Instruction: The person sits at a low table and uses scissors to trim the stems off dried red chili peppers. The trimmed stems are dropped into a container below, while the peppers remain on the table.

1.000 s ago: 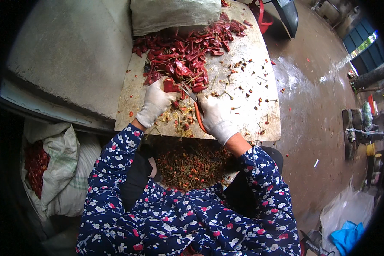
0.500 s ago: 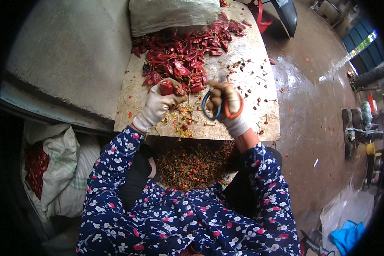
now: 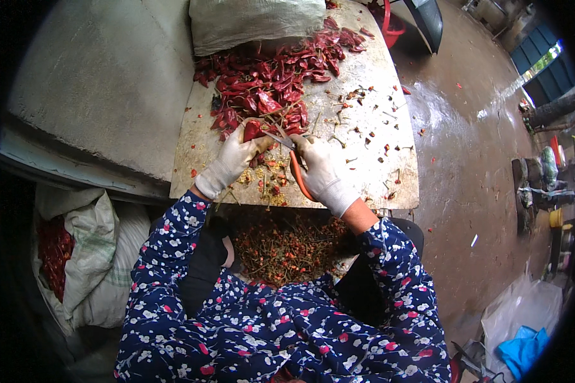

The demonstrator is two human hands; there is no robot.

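Above the table [image 3: 382,195], right hand [image 3: 324,173] grips scissors [image 3: 294,165], blades now back beside the pepper [image 3: 252,131] gripped by left hand [image 3: 230,161]; cutting seemingly resumes.

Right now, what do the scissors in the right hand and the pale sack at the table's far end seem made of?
Scissors: probably metal blades, judging by their grey sheen; the evenly coloured orange handle could be smooth plastic or rubber. Sack: perhaps woven plastic, dull and whitish, judging by its creased, clothlike surface.
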